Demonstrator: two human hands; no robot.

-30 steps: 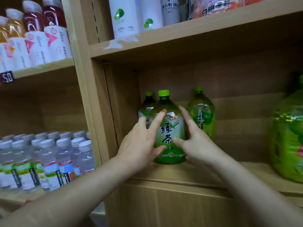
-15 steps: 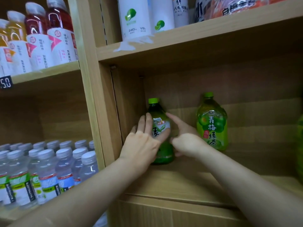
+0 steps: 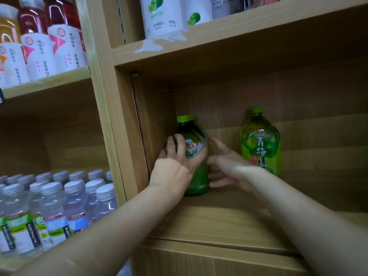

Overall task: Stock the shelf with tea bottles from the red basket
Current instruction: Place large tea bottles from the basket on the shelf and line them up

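A dark green tea bottle [image 3: 198,176] with a green cap stands upright in the back left corner of the wooden shelf [image 3: 219,220]. The cap of a second such bottle [image 3: 191,117] shows just behind it. My left hand [image 3: 175,166] wraps the front bottle's left side, fingers over its label. My right hand [image 3: 229,168] hovers just right of the bottle with fingers spread, holding nothing. A lighter green plum tea bottle [image 3: 260,144] stands further right against the back wall. The red basket is out of view.
A wooden upright [image 3: 107,116] bounds the compartment on the left. Beyond it stand several clear water bottles [image 3: 53,206] low down and red and orange drinks [image 3: 39,46] above. White bottles [image 3: 165,16] sit on the shelf overhead.
The green tea bottle has gone from the shelf's front deep into the back left corner, in front of the other one. My right hand has come off it and spread.
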